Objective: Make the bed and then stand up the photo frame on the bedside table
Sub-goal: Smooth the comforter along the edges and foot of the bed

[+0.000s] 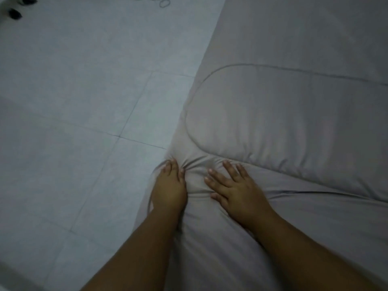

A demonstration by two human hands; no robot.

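Pinching the quilt (273,122) at its edge, left hand (169,190) bunches it; right hand (233,191) presses flat.

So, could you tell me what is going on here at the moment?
A person is making the bed. Both hands are on a grey quilt at the bed's edge, beside the tiled floor. The right hand lies flat with spread fingers, pressing the cloth down. The left hand sits at the very edge, where the cloth bunches into folds; whether it pinches the cloth is unclear. The photo frame and bedside table are not in view.
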